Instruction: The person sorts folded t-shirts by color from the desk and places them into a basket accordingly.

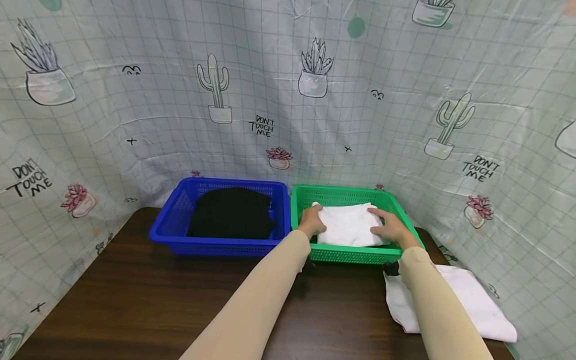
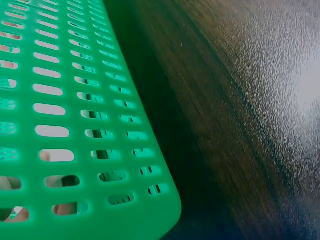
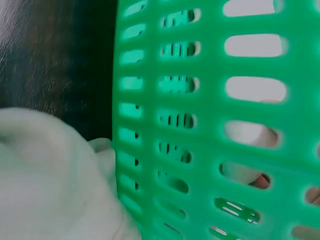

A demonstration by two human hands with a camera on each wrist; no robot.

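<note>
A folded white cloth (image 1: 348, 225) lies inside the green basket (image 1: 355, 255). My left hand (image 1: 311, 221) holds its left edge, with the thumb over the near left side. At the opposite edge my right hand (image 1: 392, 229) grips the cloth, thumb and fingers spread along that side. Both forearms reach in over the basket's front rim. In the left wrist view, the slotted basket wall (image 2: 75, 120) partly hides the hand and cloth. Through the slots in the right wrist view, white cloth (image 3: 255, 89) and bits of fingers show.
A blue basket (image 1: 220, 247) with folded black cloth (image 1: 231, 212) stands left of the green one. Another white cloth (image 1: 472, 300) lies on the brown table (image 1: 135, 295) at the right, partly under my right forearm. A patterned curtain (image 1: 279, 90) hangs behind the baskets.
</note>
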